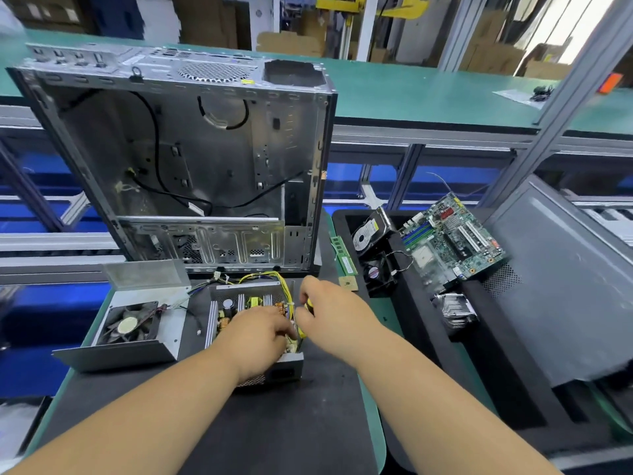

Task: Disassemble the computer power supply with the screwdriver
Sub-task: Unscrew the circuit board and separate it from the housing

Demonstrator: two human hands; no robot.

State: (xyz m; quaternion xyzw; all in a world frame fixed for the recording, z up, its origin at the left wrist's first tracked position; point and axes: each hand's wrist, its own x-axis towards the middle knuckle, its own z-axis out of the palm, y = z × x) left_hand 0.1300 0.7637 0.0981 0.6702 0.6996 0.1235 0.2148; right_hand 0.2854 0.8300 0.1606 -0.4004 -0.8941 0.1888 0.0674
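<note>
The opened power supply [251, 323] sits low in the centre of the frame on a black mat [291, 423] that covers the desk [375, 419]. Its circuit board, heatsinks, copper coils and a yellow wire bundle [274, 286] are exposed. The left hand [262, 341] reaches into the housing from below, fingers curled down among the components at its right edge; whether they pinch anything I cannot tell. The right hand [325, 310] hovers just right of the housing, fingers curled round a yellow-handled screwdriver [307, 305], of which only a small part shows between the two hands.

To the left of the housing lies the removed cover [137, 332], with its fan [128, 325] facing up. Behind both stands an empty computer case [185, 159], open side toward the camera, filling the upper left of the frame.

At right of centre a black tray [424, 354] holds a hard drive [370, 231], a small fan [376, 272], a motherboard [452, 238] and a heatsink [454, 310]. A green memory stick [343, 255] lies between case and tray. A grey side panel [561, 289] leans at the far right.
</note>
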